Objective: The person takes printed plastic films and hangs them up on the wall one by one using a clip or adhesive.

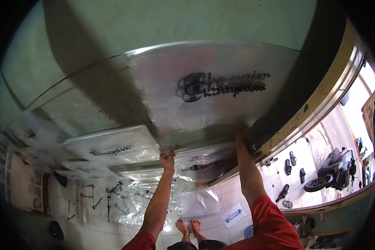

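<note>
A large grey panel [204, 87] wrapped in clear plastic with a dark printed logo leans against the green wall in front of me. My left hand [167, 158] is raised and pinches the panel's lower edge near its middle. My right hand [242, 136] grips the same lower edge further right, with its fingers partly hidden behind the panel. Both arms, in red sleeves, reach up from below. A second wrapped panel [112, 146] stands lower to the left, behind my left arm.
Several metal rods and fittings [108, 200] lie on clear plastic on the white tiled floor. A printed paper sheet [233, 214] lies by my bare feet [188, 227]. Sandals [288, 166] sit at the doorway on the right, and a scooter [333, 168] is parked outside.
</note>
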Demonstrator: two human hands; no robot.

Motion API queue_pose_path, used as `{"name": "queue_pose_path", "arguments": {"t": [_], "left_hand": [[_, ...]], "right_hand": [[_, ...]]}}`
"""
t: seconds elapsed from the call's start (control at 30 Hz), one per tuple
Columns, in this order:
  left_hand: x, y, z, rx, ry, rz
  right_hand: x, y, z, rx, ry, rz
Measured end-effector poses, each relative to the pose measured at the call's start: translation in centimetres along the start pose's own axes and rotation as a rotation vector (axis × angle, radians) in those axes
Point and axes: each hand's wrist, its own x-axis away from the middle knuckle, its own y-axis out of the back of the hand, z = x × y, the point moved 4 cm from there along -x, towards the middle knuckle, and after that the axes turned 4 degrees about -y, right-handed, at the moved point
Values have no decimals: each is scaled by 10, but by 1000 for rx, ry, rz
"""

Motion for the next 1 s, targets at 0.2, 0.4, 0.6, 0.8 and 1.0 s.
{"name": "queue_pose_path", "arguments": {"t": [0.2,0.4,0.6,0.8,1.0], "left_hand": [[22,-26,-9,-686,-358,22],[5,-20,-22,-1053,-612,-5],[14,-20,-39,-1364,-667,-73],[127,-47,-22,-1109,-850,151],[255,175,95,-1428,-125,532]], "right_hand": [[-14,-17,-37,364,-138,82],[5,-47,-28,391,-113,141],[161,11,27,-88,541,-161],[410,96,-199,-56,127,591],[623,268,-421,-573,-667,910]]}}
